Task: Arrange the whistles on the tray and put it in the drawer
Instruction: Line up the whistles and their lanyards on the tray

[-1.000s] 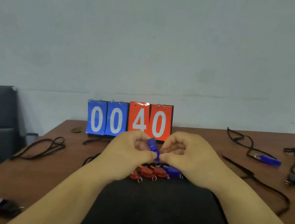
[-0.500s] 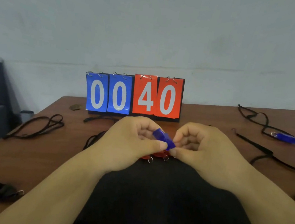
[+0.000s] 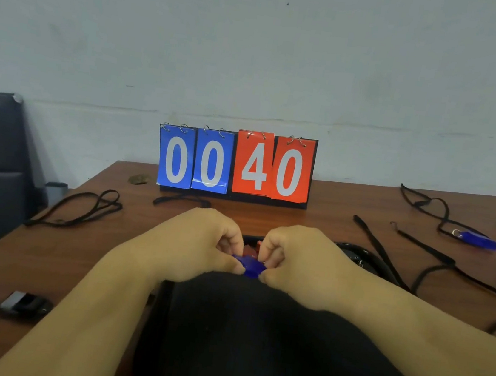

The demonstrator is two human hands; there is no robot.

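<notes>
fingers (image 3: 235, 242) of both our hands are curled in tight, and between them we pinch a blue whistle (image 3: 250, 265): our left hand (image 3: 199, 244) has thumb and fingertips on one end, our right hand (image 3: 303, 261) on the other, so it lies crosswise just over the black tray (image 3: 354, 253). right behind our fingertips a bit of red whistle (image 3: 255, 251) peeps out on the tray (how many lie there we cannot tell, our knuckles hide them). well off to the right of our fingers a second blue whistle (image 3: 479, 240) lies on the wooden table (image 3: 323, 225) with a black lanyard (image 3: 419, 204), and far to the left lies a dark whistle (image 3: 24, 304). beyond our knuckles stands a flip scoreboard (image 3: 235, 164) reading 00 40.
</notes>
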